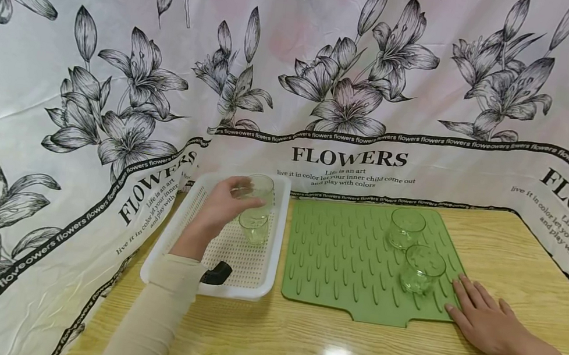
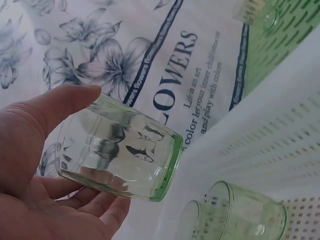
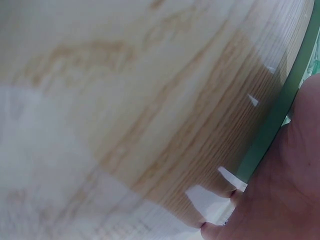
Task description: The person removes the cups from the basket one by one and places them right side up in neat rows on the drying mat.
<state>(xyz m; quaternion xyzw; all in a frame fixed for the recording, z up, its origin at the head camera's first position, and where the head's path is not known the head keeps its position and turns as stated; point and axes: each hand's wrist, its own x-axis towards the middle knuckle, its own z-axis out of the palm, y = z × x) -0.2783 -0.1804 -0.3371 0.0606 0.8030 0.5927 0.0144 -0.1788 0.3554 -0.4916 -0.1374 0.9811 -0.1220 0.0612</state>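
Observation:
My left hand [image 1: 223, 205] holds a clear, green-tinted drinking glass [image 2: 120, 150] above the white perforated basket [image 1: 279, 247]. In the left wrist view the thumb lies along one side of this glass and the fingers along the other, with the glass tilted. Below it, green-tinted glass [image 2: 255, 212] shows inside the basket, one tumbler partly covering another. On the green drying mat [image 1: 339, 254] stand two more glasses, a rear one [image 1: 406, 229] and a front one [image 1: 423, 269]. My right hand [image 1: 484, 320] rests on the table, fingers extended, fingertips at the mat's right edge.
Basket and mat lie side by side on a wood-grain table [image 1: 297, 343]. A white curtain [image 1: 245, 155] with black flower prints hangs along the back and left side. The mat has raised ridges and a tab at its front.

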